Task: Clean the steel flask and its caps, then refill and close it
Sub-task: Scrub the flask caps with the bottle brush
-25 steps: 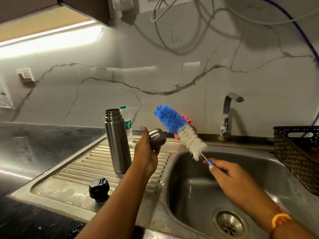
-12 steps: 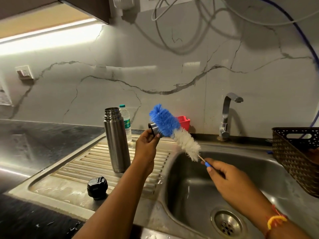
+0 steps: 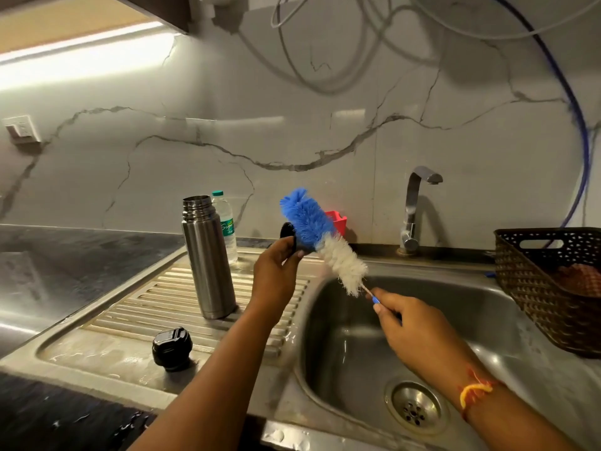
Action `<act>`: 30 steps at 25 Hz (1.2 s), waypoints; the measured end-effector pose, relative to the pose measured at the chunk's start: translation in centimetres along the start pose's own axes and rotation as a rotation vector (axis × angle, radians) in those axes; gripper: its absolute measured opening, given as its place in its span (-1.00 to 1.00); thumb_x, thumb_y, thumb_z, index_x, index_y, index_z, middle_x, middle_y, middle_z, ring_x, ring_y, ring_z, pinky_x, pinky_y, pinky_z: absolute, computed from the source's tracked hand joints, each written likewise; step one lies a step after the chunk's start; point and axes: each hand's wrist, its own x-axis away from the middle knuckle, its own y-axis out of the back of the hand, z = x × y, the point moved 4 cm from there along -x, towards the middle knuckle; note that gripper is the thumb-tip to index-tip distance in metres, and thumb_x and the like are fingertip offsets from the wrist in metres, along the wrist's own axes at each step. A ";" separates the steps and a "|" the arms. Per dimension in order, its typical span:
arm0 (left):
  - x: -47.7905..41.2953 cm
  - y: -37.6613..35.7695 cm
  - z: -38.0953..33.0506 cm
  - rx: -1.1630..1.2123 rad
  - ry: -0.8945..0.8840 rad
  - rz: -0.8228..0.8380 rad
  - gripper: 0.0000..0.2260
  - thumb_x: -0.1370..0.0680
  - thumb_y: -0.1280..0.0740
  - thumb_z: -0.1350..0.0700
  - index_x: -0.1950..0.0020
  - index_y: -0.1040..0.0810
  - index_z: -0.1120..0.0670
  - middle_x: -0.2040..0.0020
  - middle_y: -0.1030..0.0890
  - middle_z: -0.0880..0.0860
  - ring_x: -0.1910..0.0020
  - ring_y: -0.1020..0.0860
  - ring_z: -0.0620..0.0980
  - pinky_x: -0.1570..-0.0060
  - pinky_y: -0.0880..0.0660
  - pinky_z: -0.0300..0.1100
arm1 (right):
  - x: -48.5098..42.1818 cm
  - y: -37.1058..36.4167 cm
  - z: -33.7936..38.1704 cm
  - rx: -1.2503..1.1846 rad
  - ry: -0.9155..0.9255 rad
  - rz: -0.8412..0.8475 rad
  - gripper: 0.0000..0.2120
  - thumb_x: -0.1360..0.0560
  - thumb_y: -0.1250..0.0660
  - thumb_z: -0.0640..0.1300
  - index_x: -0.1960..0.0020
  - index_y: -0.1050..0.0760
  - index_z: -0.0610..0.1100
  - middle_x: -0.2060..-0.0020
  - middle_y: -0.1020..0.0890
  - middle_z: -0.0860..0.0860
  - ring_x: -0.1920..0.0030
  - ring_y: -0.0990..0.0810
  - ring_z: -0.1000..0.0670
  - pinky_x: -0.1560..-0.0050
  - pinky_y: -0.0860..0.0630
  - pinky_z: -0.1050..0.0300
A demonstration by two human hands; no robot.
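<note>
The open steel flask (image 3: 208, 258) stands upright on the ribbed drainboard (image 3: 156, 304). My left hand (image 3: 276, 271) grips the steel cup cap (image 3: 288, 234), raised above the drainboard's right end with its dark opening showing. My right hand (image 3: 406, 320) holds the thin handle of a bottle brush (image 3: 320, 237), whose blue tip lies against the cap while its white part trails toward the sink. The black inner stopper (image 3: 172, 348) sits on the wet front of the drainboard.
A steel sink basin (image 3: 487, 336) with a drain (image 3: 414, 406) lies at the right, a tap (image 3: 414, 206) behind it. A brown woven basket (image 3: 553, 288) sits at the far right. A plastic water bottle (image 3: 226, 222) and a red holder (image 3: 336, 219) stand by the wall.
My left hand turned the cap so its opening shows. The brush moved left until its blue tip met the cap.
</note>
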 end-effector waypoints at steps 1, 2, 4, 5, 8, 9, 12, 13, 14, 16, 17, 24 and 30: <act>0.0 0.3 -0.1 0.003 0.002 -0.045 -0.75 -0.64 -0.35 0.21 -0.30 -0.62 0.03 -0.15 -0.70 -0.07 -0.17 -0.62 -0.17 -0.22 -0.52 -0.18 | 0.1 -0.2 0.0 0.015 0.005 0.004 -0.64 -0.64 -0.17 0.04 -0.42 -0.39 0.18 0.39 -0.50 0.16 0.38 -0.49 0.15 0.41 -0.34 0.35; -0.1 0.5 -0.1 -0.004 0.000 -0.067 -0.74 -0.63 -0.35 0.21 -0.30 -0.61 0.03 -0.16 -0.69 -0.06 -0.16 -0.61 -0.17 -0.20 -0.51 -0.22 | 0.3 -0.4 0.1 0.028 0.012 0.015 -0.64 -0.63 -0.17 0.04 -0.42 -0.39 0.18 0.40 -0.46 0.17 0.37 -0.46 0.17 0.40 -0.31 0.36; 0.0 0.1 -0.1 -0.117 -0.035 0.007 -0.74 -0.63 -0.35 0.20 -0.32 -0.61 0.03 -0.19 -0.67 -0.05 -0.16 -0.59 -0.17 -0.11 -0.45 -0.38 | 0.3 -0.5 0.1 0.034 0.023 0.015 -0.64 -0.64 -0.17 0.04 -0.42 -0.40 0.16 0.38 -0.47 0.17 0.35 -0.46 0.16 0.38 -0.31 0.35; 0.2 -0.4 -0.1 -0.198 -0.062 0.067 -0.73 -0.64 -0.35 0.20 -0.32 -0.61 0.04 -0.20 -0.66 -0.04 -0.18 -0.58 -0.16 -0.08 -0.41 -0.43 | 0.0 -0.2 0.0 0.026 0.014 -0.005 -0.65 -0.64 -0.16 0.04 -0.41 -0.41 0.15 0.36 -0.49 0.17 0.33 -0.48 0.15 0.37 -0.33 0.32; 0.2 -0.7 0.4 -0.244 -0.073 0.090 -0.72 -0.63 -0.37 0.20 -0.33 -0.60 0.04 -0.21 -0.66 -0.01 -0.21 -0.58 -0.10 -0.14 -0.43 -0.32 | -0.8 1.5 -0.5 -0.031 -0.058 -0.092 -0.66 -0.65 -0.15 0.00 -0.40 -0.44 0.08 0.18 -0.62 0.10 0.24 -0.51 0.09 0.27 -0.37 0.23; 0.1 -0.7 0.3 -0.177 -0.058 0.085 -0.73 -0.62 -0.38 0.21 -0.31 -0.60 0.04 -0.19 -0.67 -0.01 -0.19 -0.61 -0.09 -0.17 -0.46 -0.25 | -0.8 2.0 -0.9 -0.070 -0.081 -0.121 -0.67 -0.65 -0.15 -0.01 -0.39 -0.46 0.05 0.08 -0.64 0.05 0.20 -0.50 0.08 0.21 -0.39 0.21; 0.1 -0.6 0.0 0.112 0.039 0.072 -0.78 -0.59 -0.36 0.30 -0.20 -0.61 0.08 -0.07 -0.72 0.02 -0.07 -0.67 -0.10 -0.11 -0.53 -0.22 | -0.8 2.7 -1.0 -0.166 -0.096 -0.158 -0.74 -0.66 -0.14 -0.01 -0.23 -0.55 0.03 0.14 -0.61 0.03 0.21 -0.50 0.11 0.22 -0.42 0.18; 0.0 -0.6 0.1 0.210 0.092 0.057 -0.80 -0.59 -0.33 0.32 -0.17 -0.60 0.13 -0.05 -0.71 0.06 -0.05 -0.67 -0.07 -0.10 -0.53 -0.21 | -0.9 2.6 -1.0 -0.188 -0.095 -0.152 -0.75 -0.65 -0.14 0.00 -0.18 -0.57 0.05 0.20 -0.60 0.04 0.21 -0.53 0.07 0.21 -0.45 0.15; 0.0 -0.6 0.3 0.324 0.154 0.039 -0.84 -0.59 -0.30 0.31 -0.14 -0.58 0.18 -0.04 -0.69 0.11 -0.04 -0.64 -0.01 -0.10 -0.53 -0.15 | -0.9 2.5 -0.9 -0.205 -0.090 -0.139 -0.77 -0.65 -0.14 0.00 -0.14 -0.57 0.06 0.22 -0.60 0.05 0.18 -0.56 0.03 0.16 -0.49 0.11; -0.3 -0.4 0.7 0.572 0.284 0.013 -0.86 -0.59 -0.27 0.24 -0.13 -0.52 0.22 -0.05 -0.59 0.22 -0.04 -0.58 0.11 -0.05 -0.55 -0.03 | -0.8 2.1 -0.8 -0.226 -0.074 -0.100 -0.81 -0.64 -0.16 0.01 -0.08 -0.55 0.06 0.17 -0.62 0.04 0.12 -0.59 -0.01 0.04 -0.55 0.01; -0.4 -0.3 0.8 0.658 0.340 -0.007 -0.83 -0.59 -0.26 0.20 -0.14 -0.51 0.22 -0.05 -0.57 0.23 -0.01 -0.57 0.13 0.03 -0.57 -0.03 | -0.6 1.9 -0.7 -0.227 -0.065 -0.075 -0.84 -0.64 -0.17 0.01 -0.06 -0.53 0.07 0.16 -0.62 0.03 0.12 -0.60 0.00 0.04 -0.55 0.01; -0.1 -0.2 0.5 1.037 0.576 -0.092 -0.74 -0.70 -0.23 -0.02 -0.18 -0.49 0.18 -0.22 -0.55 0.28 -0.15 -0.59 0.25 -0.17 -0.57 0.13 | -0.2 1.1 -0.1 -0.230 -0.016 -0.009 -0.87 -0.64 -0.18 -0.01 -0.04 -0.50 0.10 0.18 -0.63 0.02 0.13 -0.61 -0.03 0.12 -0.56 0.03; -0.7 0.7 0.7 1.236 0.585 -0.173 -0.61 -0.63 -0.32 -0.13 -0.28 -0.45 0.14 -0.25 -0.53 0.35 -0.23 -0.59 0.34 -0.28 -0.53 0.19 | 0.0 0.7 -0.2 -0.271 0.022 0.020 -0.74 -0.63 -0.21 -0.01 -0.24 -0.45 0.27 0.25 -0.64 0.09 0.24 -0.60 0.10 0.24 -0.54 0.16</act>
